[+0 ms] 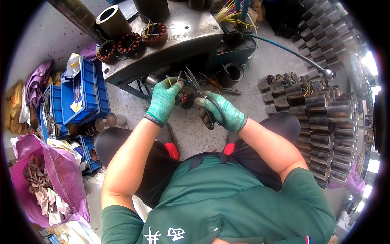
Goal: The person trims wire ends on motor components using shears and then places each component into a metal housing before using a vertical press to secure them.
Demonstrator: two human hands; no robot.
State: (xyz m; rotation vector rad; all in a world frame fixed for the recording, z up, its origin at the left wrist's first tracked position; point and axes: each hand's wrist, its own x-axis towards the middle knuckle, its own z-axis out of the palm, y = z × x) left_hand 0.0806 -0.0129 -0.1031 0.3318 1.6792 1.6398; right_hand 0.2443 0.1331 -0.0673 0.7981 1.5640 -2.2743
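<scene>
My left hand [162, 101], in a green knit glove, is closed in a pinch on thin wires [180, 75] whose ends stick up past the fingertips. Beside and partly behind that hand shows a small wound stator [183, 96] with reddish coils; whether the wires belong to it I cannot tell. My right hand [228, 113], gloved the same way, grips a pair of scissors [194, 81] by its black loop handles. The blades are parted and point up and away, close to the wires.
Ahead stands a metal bench [178, 38] bearing several wound stators [129, 44] and a thick steel tube [112, 22]. Stacked metal cylinders [321, 134] line the right side. On the left are blue crates [81, 93] and a purple bag [61, 175] of crumpled scrap.
</scene>
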